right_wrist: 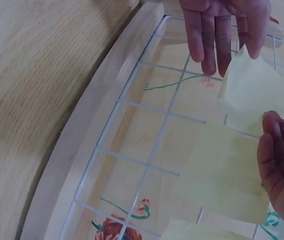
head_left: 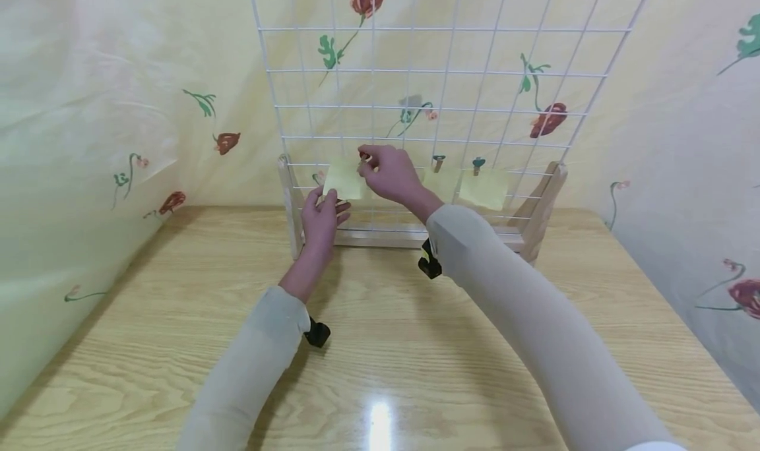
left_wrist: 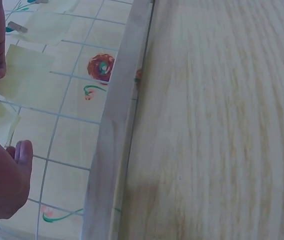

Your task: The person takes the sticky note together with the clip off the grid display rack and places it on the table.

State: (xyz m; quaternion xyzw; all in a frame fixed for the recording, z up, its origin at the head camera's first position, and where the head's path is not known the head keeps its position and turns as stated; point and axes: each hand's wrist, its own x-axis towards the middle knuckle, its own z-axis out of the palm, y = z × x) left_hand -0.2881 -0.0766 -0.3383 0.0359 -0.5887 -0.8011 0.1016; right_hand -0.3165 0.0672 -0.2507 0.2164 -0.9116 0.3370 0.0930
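A pale yellow paper note is held up against a white wire grid. My left hand pinches its lower left corner, the thumb in front and the other fingers spread behind, as the right wrist view shows. At the note's upper right edge, my right hand pinches a small clothespin with a dark red top, mostly hidden by the fingers. To the right, more yellow notes hang on the grid from small clothespins with teal tops.
Wooden feet and a low wooden bar carry the grid on a wood-grain table. Flower-patterned cloth surrounds the table at the back and sides. Black wrist cameras sit below both sleeves.
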